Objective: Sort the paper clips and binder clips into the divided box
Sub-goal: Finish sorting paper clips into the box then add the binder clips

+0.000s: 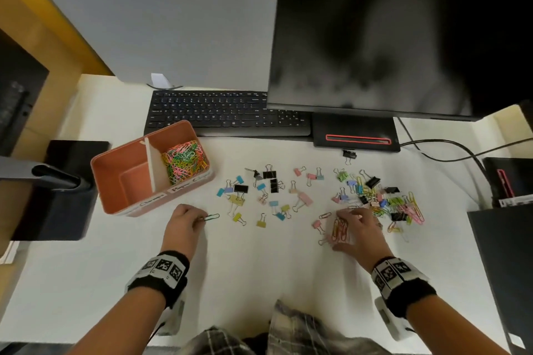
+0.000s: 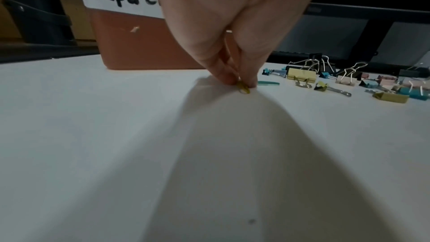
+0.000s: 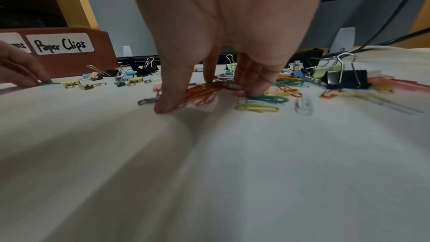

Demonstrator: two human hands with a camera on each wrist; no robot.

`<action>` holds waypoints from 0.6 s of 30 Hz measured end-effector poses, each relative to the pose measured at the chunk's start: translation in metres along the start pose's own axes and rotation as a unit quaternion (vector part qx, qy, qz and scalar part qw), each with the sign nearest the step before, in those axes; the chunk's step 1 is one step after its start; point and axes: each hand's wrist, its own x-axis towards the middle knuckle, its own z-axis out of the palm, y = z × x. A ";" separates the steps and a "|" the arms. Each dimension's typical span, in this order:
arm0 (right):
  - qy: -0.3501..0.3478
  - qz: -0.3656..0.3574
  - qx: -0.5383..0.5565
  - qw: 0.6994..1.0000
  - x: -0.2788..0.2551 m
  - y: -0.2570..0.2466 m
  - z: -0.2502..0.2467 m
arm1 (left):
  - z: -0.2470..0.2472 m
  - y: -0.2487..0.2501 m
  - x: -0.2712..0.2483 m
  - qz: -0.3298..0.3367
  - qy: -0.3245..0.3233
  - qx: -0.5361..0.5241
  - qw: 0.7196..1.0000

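Observation:
The salmon divided box (image 1: 109,181) stands at the left; its right compartment holds colourful paper clips (image 1: 184,160), and its left compartment looks bare. My left hand (image 1: 202,218) pinches a yellowish paper clip (image 2: 243,87) against the table, just in front of the box. A green clip (image 1: 212,217) sticks out past its fingertips. My right hand (image 1: 343,229) curls over a bunch of orange paper clips (image 3: 200,95), thumb on one side and fingers on the other. Small binder clips (image 1: 259,193) lie scattered mid-table. A mixed pile of clips (image 1: 386,202) sits beyond the right hand.
A black keyboard (image 1: 227,112) and the monitor base (image 1: 357,135) lie behind the clips, under a dark monitor (image 1: 403,37). Cables (image 1: 450,150) run to the right. Black equipment (image 1: 504,253) borders the table's right edge, and a black stand (image 1: 57,190) sits left of the box.

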 end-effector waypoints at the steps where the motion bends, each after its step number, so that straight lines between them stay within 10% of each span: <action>1: 0.003 -0.009 0.021 1.000 0.001 -0.001 0.000 | 0.000 0.003 0.001 0.001 -0.002 0.006 1.000; 18: 0.015 -0.062 0.076 0.995 0.022 -0.004 -0.020 | 0.000 0.025 0.012 -0.063 -0.068 0.043 0.995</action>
